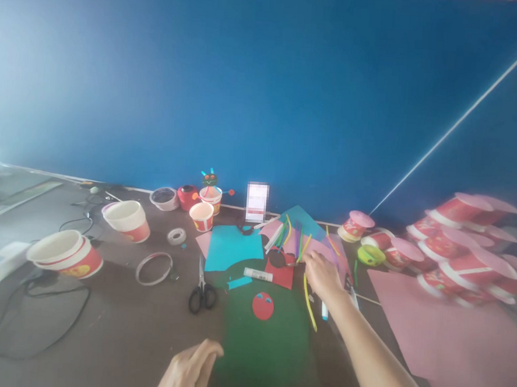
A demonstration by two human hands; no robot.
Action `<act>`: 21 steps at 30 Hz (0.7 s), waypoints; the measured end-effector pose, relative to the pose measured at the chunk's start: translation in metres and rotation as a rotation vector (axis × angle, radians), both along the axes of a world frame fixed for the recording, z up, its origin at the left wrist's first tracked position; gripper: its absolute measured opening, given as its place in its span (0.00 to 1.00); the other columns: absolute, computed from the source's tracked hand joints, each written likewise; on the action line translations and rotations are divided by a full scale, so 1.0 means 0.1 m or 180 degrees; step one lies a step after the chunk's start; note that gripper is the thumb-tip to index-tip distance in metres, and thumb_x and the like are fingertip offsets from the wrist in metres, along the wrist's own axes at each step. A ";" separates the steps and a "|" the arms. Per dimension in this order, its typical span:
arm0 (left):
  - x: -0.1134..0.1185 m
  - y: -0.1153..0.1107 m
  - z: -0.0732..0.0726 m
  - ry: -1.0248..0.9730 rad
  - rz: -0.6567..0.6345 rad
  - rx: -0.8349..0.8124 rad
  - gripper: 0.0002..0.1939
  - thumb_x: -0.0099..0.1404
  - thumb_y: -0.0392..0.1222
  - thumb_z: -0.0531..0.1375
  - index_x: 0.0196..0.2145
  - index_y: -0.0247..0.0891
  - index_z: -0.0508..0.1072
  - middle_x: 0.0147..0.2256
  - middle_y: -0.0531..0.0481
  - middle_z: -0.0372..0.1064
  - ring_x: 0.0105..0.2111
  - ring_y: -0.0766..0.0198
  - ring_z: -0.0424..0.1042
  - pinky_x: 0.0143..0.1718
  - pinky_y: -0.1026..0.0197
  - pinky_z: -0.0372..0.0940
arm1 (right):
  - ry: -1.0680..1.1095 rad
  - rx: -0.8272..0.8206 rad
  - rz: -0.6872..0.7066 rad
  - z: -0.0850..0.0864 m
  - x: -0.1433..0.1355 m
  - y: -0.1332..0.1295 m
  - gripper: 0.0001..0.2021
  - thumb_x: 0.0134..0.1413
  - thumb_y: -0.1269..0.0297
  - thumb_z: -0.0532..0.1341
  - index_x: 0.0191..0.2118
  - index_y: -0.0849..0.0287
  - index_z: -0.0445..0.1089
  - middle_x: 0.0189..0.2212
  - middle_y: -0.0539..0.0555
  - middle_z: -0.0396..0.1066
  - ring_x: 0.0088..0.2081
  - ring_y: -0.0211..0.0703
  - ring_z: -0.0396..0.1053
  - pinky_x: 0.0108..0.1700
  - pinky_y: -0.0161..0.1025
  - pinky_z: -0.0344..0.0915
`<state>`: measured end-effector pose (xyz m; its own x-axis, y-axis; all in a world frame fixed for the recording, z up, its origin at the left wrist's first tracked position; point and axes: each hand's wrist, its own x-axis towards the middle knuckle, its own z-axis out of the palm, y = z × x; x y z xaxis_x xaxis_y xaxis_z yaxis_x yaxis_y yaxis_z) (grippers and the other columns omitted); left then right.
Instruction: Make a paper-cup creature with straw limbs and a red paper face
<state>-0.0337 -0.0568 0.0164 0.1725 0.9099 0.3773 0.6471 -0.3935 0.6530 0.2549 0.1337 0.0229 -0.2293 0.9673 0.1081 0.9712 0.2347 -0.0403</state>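
My left hand (189,367) hovers by the left edge of a green paper sheet (266,351), its fingers bent and pressed together with nothing visible in them. Farther forward, my right hand (321,273) reaches among colourful pipe cleaners, fingers curled close to a yellow pipe cleaner (305,246); whether they grip one is hidden. Another yellow pipe cleaner (308,306) lies beside that hand. On the green sheet rests a red paper circle (262,306) with blue eye shapes. A glue stick (257,274) lies partly on a red paper square (282,279), below a dark round piece (276,256).
Black-handled scissors (201,298), a tape roll (176,236) and blue paper (233,250) lie left of centre. Paper tubs (68,255) and a cable (52,344) are farther left. Stacked red-and-pink cups (474,253) stand right, behind pink paper (433,338). A blue wall (265,89) bounds the back.
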 end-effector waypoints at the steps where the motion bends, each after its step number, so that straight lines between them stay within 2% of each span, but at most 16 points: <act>1: 0.01 0.00 -0.02 0.0006 -0.0048 -0.0058 0.14 0.69 0.44 0.45 0.33 0.38 0.67 0.21 0.52 0.63 0.19 0.68 0.62 0.23 0.69 0.62 | 0.0058 0.0056 -0.0006 0.06 -0.01 -0.08 0.11 0.52 0.76 0.51 0.37 0.59 0.68 0.35 0.58 0.69 0.38 0.46 0.68 0.33 0.35 0.59; 3: 0.04 0.01 -0.06 0.0022 -0.0071 -0.0164 0.10 0.67 0.41 0.47 0.38 0.39 0.67 0.24 0.51 0.64 0.21 0.68 0.64 0.24 0.68 0.62 | 0.0270 0.0202 -0.0057 0.16 -0.09 -0.37 0.08 0.55 0.70 0.51 0.37 0.57 0.66 0.33 0.55 0.69 0.37 0.45 0.67 0.32 0.35 0.58; 5: 0.09 0.04 -0.07 -0.0005 -0.0029 -0.0224 0.12 0.65 0.41 0.51 0.46 0.39 0.65 0.29 0.48 0.68 0.26 0.65 0.67 0.28 0.66 0.65 | 0.1393 0.0262 0.0027 0.19 -0.26 -0.78 0.05 0.55 0.65 0.52 0.34 0.57 0.63 0.24 0.50 0.66 0.26 0.40 0.65 0.28 0.34 0.57; 6: 0.13 0.06 -0.06 -0.0034 -0.0081 -0.0264 0.17 0.63 0.42 0.53 0.50 0.39 0.63 0.34 0.45 0.69 0.30 0.63 0.69 0.32 0.64 0.66 | 0.1932 -0.0011 0.0241 0.17 -0.37 -0.99 0.05 0.56 0.63 0.51 0.33 0.56 0.62 0.21 0.48 0.63 0.21 0.37 0.61 0.25 0.33 0.55; 8: 0.22 0.13 -0.01 -0.0116 -0.0435 -0.0459 0.25 0.59 0.44 0.58 0.54 0.39 0.60 0.40 0.42 0.70 0.37 0.60 0.70 0.38 0.61 0.67 | 0.2848 -0.0491 0.0418 0.07 -0.60 -1.39 0.07 0.55 0.59 0.52 0.29 0.55 0.58 0.16 0.44 0.53 0.16 0.34 0.53 0.19 0.32 0.49; 9: 0.27 0.17 0.02 -0.0135 -0.0793 -0.0666 0.26 0.57 0.45 0.59 0.52 0.38 0.61 0.40 0.42 0.70 0.37 0.59 0.70 0.38 0.62 0.66 | 0.3169 -0.0638 0.0389 0.02 -0.71 -1.54 0.10 0.53 0.57 0.54 0.26 0.55 0.55 0.15 0.43 0.50 0.16 0.33 0.51 0.19 0.32 0.48; 10: 0.34 0.20 0.06 -0.0168 -0.1051 -0.0940 0.19 0.57 0.44 0.59 0.47 0.37 0.66 0.35 0.45 0.71 0.32 0.62 0.70 0.34 0.65 0.66 | 0.3407 -0.0719 0.0348 -0.04 -0.79 -1.66 0.13 0.52 0.55 0.54 0.24 0.55 0.54 0.15 0.43 0.48 0.16 0.33 0.50 0.19 0.31 0.47; 11: 0.40 0.23 0.10 -0.0110 -0.1149 -0.1316 0.10 0.59 0.42 0.57 0.39 0.37 0.69 0.30 0.49 0.71 0.27 0.65 0.69 0.28 0.68 0.64 | 0.3583 -0.0786 0.0256 -0.08 -0.86 -1.73 0.14 0.51 0.53 0.54 0.24 0.55 0.53 0.15 0.43 0.47 0.17 0.33 0.49 0.20 0.31 0.48; 12: 0.45 0.26 0.13 0.0005 -0.1137 -0.1606 0.08 0.61 0.42 0.55 0.33 0.36 0.70 0.24 0.51 0.69 0.21 0.67 0.65 0.22 0.69 0.60 | 0.3715 -0.0874 0.0099 -0.11 -0.90 -1.77 0.16 0.51 0.51 0.54 0.23 0.56 0.54 0.16 0.43 0.46 0.18 0.34 0.49 0.21 0.31 0.48; 14: 0.54 0.27 0.16 0.0060 -0.0951 -0.1855 0.09 0.61 0.40 0.54 0.26 0.35 0.68 0.20 0.54 0.65 0.19 0.69 0.61 0.20 0.70 0.55 | 0.3970 -0.1181 -0.0198 -0.14 -0.91 -1.79 0.18 0.53 0.47 0.51 0.24 0.56 0.56 0.16 0.43 0.44 0.18 0.33 0.48 0.21 0.31 0.47; 18: 0.55 0.21 0.15 -0.0213 -0.0919 -0.2034 0.08 0.58 0.35 0.55 0.21 0.36 0.66 0.18 0.58 0.57 0.20 0.71 0.56 0.20 0.70 0.50 | 0.4653 -0.1663 -0.0341 -0.09 -0.83 -1.76 0.23 0.54 0.42 0.49 0.25 0.59 0.62 0.12 0.41 0.44 0.15 0.31 0.43 0.19 0.31 0.40; 21: 0.47 0.15 0.19 -0.0375 -0.1170 -0.2266 0.11 0.59 0.35 0.53 0.19 0.37 0.62 0.17 0.59 0.48 0.18 0.72 0.48 0.16 0.69 0.43 | 0.5084 -0.1668 -0.0839 -0.03 -0.77 -1.75 0.24 0.51 0.41 0.53 0.22 0.60 0.62 0.12 0.41 0.42 0.15 0.29 0.41 0.18 0.30 0.36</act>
